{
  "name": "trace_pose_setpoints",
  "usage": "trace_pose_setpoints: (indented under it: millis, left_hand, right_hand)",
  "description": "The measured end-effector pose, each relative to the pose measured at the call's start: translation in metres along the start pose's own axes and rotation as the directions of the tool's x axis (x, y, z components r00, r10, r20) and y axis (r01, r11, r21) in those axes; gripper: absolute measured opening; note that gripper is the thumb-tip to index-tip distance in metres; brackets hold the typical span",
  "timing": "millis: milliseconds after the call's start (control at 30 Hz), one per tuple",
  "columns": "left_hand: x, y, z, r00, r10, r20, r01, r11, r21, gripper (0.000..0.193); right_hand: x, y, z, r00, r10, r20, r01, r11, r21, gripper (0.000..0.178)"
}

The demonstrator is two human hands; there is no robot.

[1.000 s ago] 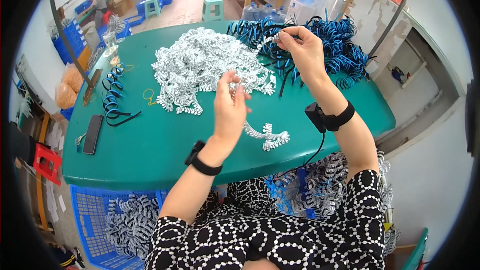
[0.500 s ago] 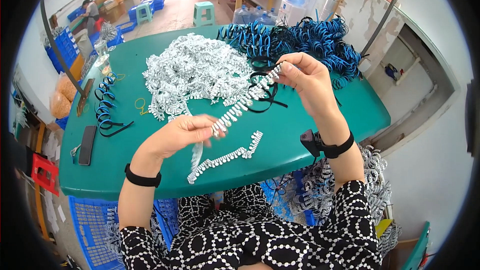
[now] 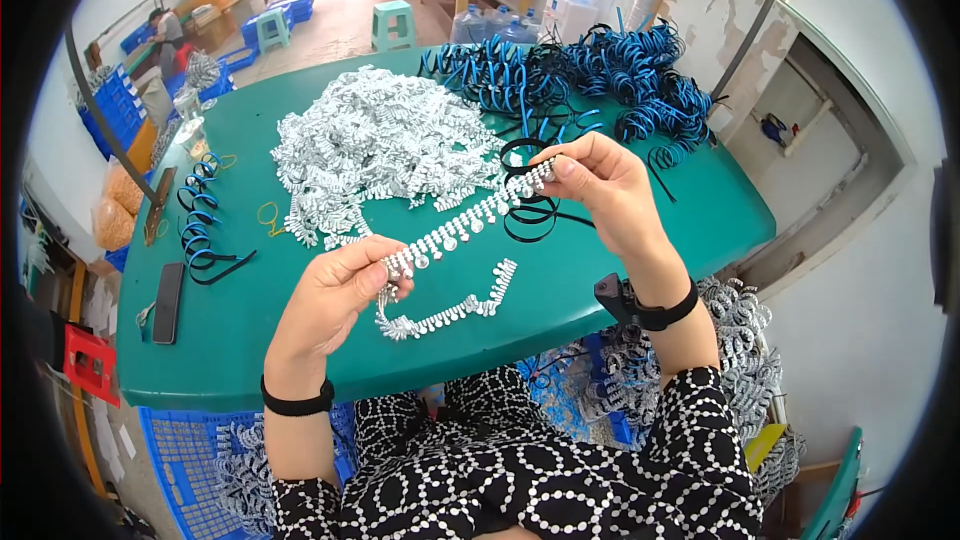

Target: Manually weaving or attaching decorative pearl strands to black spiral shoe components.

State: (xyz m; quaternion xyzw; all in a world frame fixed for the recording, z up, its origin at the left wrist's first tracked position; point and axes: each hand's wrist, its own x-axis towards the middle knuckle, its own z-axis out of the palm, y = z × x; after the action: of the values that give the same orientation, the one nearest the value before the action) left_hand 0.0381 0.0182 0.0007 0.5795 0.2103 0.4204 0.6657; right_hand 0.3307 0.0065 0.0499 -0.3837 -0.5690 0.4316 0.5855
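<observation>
A silver-white beaded trim (image 3: 468, 223) with small hanging drops is stretched above the green table (image 3: 620, 260). My left hand (image 3: 345, 285) pinches its lower end, while the fingers of my right hand (image 3: 605, 185) grip the upper end. More trim (image 3: 450, 320) trails from below my left hand and lies bent on the tabletop. Behind the stretched piece, a curled black strip (image 3: 535, 225) shows in loops; whether it touches the trim I cannot tell. A large heap of similar white-silver trim (image 3: 380, 140) lies just beyond my hands.
Black-and-blue coils (image 3: 650, 90) are heaped at the table's far right. On the left lie another coil (image 3: 198, 225), a phone (image 3: 169, 302) and a yellow loop (image 3: 270, 220). Blue crates (image 3: 185, 460) with trim stand below the table. A person (image 3: 166, 35) sits in the far left background.
The trim has been drawn straighter and flatter between my hands. My left hand has shifted slightly left and down, and my right hand has come down a little.
</observation>
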Motion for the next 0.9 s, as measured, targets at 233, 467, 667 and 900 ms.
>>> trace_pose_setpoints:
  millis: [233, 467, 667, 900]
  left_hand:
    - [-0.002, 0.002, 0.008, 0.994, -0.111, 0.003, 0.111, 0.993, 0.050, 0.020]
    - [0.002, -0.013, 0.018, 0.960, 0.266, -0.092, -0.136, 0.724, 0.677, 0.010]
    - [0.002, -0.008, 0.027, 0.914, 0.404, 0.010, -0.267, 0.583, 0.767, 0.009]
    - [-0.011, 0.008, 0.045, 0.966, 0.240, 0.090, -0.229, 0.649, 0.726, 0.009]
  right_hand:
    - [-0.009, 0.007, -0.007, 0.999, 0.029, -0.037, -0.029, 1.000, 0.011, 0.009]
    - [-0.018, 0.011, -0.009, 0.999, 0.046, -0.004, -0.046, 0.999, 0.029, 0.011]
    - [-0.029, 0.010, -0.017, 0.998, 0.048, 0.048, -0.053, 0.991, 0.126, 0.011]
    - [-0.038, 0.017, -0.030, 0.991, -0.033, 0.129, -0.002, 0.965, 0.262, 0.009]
